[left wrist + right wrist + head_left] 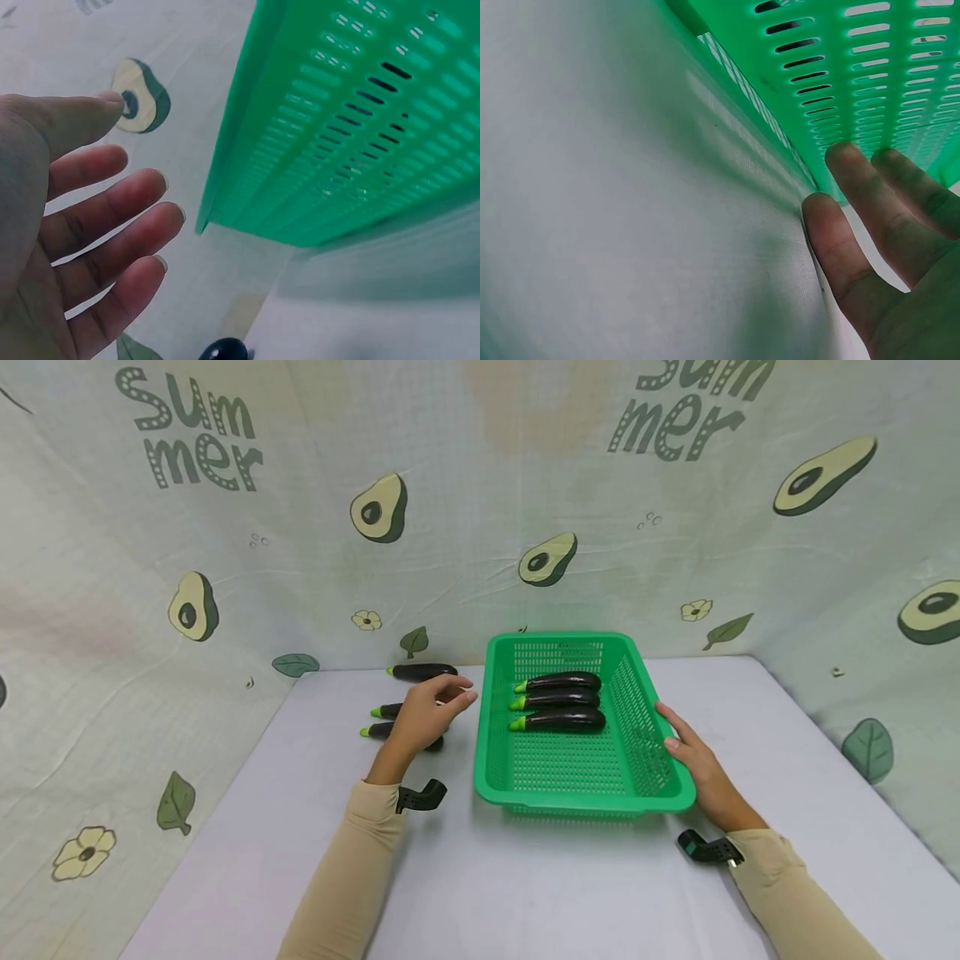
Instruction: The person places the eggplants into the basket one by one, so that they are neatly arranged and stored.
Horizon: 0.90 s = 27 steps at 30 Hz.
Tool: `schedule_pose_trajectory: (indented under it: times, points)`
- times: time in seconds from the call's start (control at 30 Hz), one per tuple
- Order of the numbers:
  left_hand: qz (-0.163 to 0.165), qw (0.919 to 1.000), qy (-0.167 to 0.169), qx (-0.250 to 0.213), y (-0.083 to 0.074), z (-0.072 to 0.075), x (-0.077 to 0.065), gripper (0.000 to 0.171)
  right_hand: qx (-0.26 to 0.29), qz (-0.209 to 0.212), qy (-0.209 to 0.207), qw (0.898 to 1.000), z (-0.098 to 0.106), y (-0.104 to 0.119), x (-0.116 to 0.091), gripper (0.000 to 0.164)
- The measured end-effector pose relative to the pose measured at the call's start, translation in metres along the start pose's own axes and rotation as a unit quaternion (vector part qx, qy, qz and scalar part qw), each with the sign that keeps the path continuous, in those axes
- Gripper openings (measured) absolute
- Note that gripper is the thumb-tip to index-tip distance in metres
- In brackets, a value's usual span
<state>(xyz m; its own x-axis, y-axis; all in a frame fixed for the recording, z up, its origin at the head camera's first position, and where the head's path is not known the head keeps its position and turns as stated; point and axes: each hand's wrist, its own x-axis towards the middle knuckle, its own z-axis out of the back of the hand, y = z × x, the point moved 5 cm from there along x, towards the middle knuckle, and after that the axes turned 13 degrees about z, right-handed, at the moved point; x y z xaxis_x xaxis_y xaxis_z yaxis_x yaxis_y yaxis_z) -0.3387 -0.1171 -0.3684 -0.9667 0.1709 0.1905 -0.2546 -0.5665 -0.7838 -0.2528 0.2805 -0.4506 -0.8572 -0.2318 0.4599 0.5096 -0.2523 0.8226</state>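
Observation:
A green plastic basket [585,803] with slotted walls stands on the table, and three dark eggplants [562,720] lie side by side in it, green stem ends to the left. My right hand [705,772] holds the basket's right rim, thumb over the edge; in the right wrist view its fingers [889,202] lie along the outer wall. Just left of the basket my left hand [431,714] hovers empty, its fingers loosely bent and spread. Beneath and behind it are more eggplants [422,672] on the table, two of them partly hidden by the hand.
A white cloth covers the table [525,893]. Behind it hangs a curtain [465,593] printed with avocados, leaves and lettering, close to the basket's far side. Each wrist wears a black camera mount [422,796].

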Motion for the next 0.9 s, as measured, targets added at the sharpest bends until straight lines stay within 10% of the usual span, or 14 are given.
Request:
schedule_pose_trajectory:
  times: [0.9]
  points:
    - [0.075, 0.9959, -0.05, -0.008, 0.075, 0.057, 0.0, 0.029, 0.01, 0.006, -0.002, 1.0, -0.002, 0.001, 0.0, 0.055]
